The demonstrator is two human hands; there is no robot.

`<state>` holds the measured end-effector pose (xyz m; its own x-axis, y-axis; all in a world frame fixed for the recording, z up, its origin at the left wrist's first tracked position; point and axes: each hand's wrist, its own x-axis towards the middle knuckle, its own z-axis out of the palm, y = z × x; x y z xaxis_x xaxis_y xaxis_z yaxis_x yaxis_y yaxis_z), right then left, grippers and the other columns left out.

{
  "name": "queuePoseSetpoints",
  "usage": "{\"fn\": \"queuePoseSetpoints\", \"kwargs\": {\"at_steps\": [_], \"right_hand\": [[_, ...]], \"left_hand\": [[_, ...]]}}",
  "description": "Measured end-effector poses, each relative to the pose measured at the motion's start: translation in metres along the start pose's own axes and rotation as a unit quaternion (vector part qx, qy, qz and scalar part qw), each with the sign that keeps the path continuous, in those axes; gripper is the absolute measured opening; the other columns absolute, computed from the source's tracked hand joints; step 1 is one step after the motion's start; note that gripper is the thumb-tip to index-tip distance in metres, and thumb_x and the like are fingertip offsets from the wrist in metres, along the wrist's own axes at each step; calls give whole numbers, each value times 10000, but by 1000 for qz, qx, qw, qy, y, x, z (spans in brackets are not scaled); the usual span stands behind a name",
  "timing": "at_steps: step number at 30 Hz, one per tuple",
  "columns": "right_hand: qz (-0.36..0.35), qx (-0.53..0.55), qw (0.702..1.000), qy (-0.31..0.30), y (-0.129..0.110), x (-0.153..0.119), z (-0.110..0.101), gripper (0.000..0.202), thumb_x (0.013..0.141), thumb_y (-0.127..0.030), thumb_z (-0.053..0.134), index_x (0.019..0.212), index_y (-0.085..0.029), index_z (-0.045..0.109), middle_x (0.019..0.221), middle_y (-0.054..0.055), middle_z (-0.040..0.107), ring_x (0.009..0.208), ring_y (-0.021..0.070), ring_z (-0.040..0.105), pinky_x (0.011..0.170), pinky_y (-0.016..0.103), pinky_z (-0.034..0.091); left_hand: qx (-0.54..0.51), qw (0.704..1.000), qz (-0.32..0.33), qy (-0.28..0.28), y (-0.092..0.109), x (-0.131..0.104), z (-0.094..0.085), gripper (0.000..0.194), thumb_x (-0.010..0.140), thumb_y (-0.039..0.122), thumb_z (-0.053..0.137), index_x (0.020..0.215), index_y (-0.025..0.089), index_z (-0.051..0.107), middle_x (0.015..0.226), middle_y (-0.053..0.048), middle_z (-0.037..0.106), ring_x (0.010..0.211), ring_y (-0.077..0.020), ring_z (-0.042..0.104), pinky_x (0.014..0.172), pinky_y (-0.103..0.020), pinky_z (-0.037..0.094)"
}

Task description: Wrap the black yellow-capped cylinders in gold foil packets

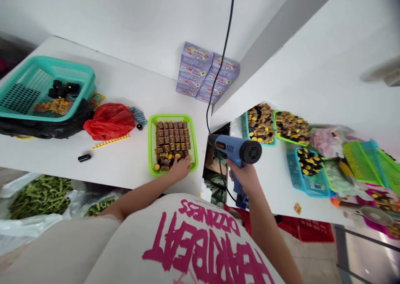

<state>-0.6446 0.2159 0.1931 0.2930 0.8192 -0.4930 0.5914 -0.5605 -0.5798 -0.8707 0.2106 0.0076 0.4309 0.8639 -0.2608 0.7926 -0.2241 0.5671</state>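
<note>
My right hand (245, 176) is wrapped around the handle of a blue heat gun (233, 147), held upright above the gap between the two tables. Its nozzle points left, and a black cord hangs near it. My left hand (181, 168) reaches into a lime green basket (151, 144), its fingers apart and touching the small jars at the near end. Rows of small brown labelled jars (171, 136) stand in the basket. Nearest my fingers, several jars lie less evenly, some showing yellow or black ends. My fingertips partly cover the jars there.
Purple printed boxes (196, 67) are stacked against the wall. Leftward lie a red plastic bag (109, 120), a yellow striped strip (111, 141) and a teal basket (89, 84). The right table holds baskets of jars (292, 128) and a blue basket (295, 173). A black cord (225, 42) hangs down.
</note>
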Motion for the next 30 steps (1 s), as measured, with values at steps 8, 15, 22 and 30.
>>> {"fn": "queuePoseSetpoints", "kwargs": {"at_steps": [8,15,22,30], "right_hand": [[-5,-22,992,-128,-20,14,35,237,759,-390,708,705,-177,617,446,-14,573,404,126,525,444,227,397],[-6,-52,990,-129,-26,32,59,200,762,-356,704,777,-172,628,448,-31,573,402,135,541,434,222,400],[-8,-19,996,-89,-33,31,55,206,821,-374,631,826,-172,588,467,-31,559,390,122,514,418,224,417],[-21,10,980,-195,-37,32,69,218,785,-357,684,869,-161,635,448,-36,553,392,121,513,422,223,429]], "left_hand": [[-4,998,-7,60,-38,-82,-44,390,1031,291,305,1089,224,685,1138,-85,728,1185,-236,597,1043,-445,431],[12,991,-96,95,-61,-43,-47,319,1005,235,445,1278,147,585,1261,-127,652,1171,-240,607,1015,-440,468],[29,992,-105,70,-20,-14,-8,478,973,388,514,1373,126,529,1463,-210,493,1370,-356,430,1077,-550,376],[19,999,-20,45,-35,-78,-42,321,1017,278,373,1142,233,665,1193,-75,706,1217,-230,580,1088,-468,363]]}}
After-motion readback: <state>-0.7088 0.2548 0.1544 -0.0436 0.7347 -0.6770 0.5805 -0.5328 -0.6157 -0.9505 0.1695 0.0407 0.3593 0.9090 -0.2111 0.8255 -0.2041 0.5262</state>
